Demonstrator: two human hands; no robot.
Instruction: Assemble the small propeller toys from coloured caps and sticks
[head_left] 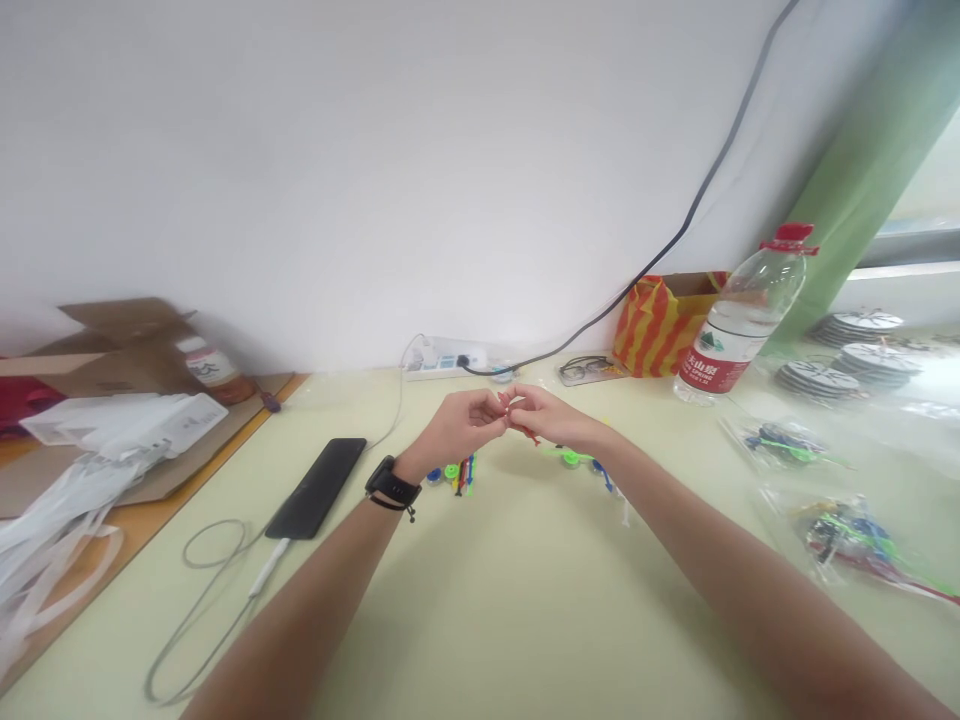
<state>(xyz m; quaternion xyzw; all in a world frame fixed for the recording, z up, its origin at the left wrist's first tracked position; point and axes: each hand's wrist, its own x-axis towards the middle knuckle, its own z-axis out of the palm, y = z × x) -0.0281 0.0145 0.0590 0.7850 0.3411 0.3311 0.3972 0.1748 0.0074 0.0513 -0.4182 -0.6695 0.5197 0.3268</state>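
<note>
My left hand (470, 420) and my right hand (549, 415) meet above the table, fingertips pinched together. Between them is a small red plastic piece (531, 437), mostly hidden by the fingers; its end pokes out below the right fingers. Both hands seem to grip it. Beneath and beside my left hand lie a blue round part (434, 477), a green round part (451, 470) and several thin coloured sticks (466, 474). Under my right wrist are another green round part (571, 458), a blue stick (604, 474) and a white stick (625, 508).
A phone (316, 488) with a cable lies left. Behind stand a power strip (444, 360), glasses (585, 368), a striped bag (664, 325) and a water bottle (742, 320). Bagged parts (847, 535) and stacked discs (817, 378) are right; a cardboard box (120, 340) is left.
</note>
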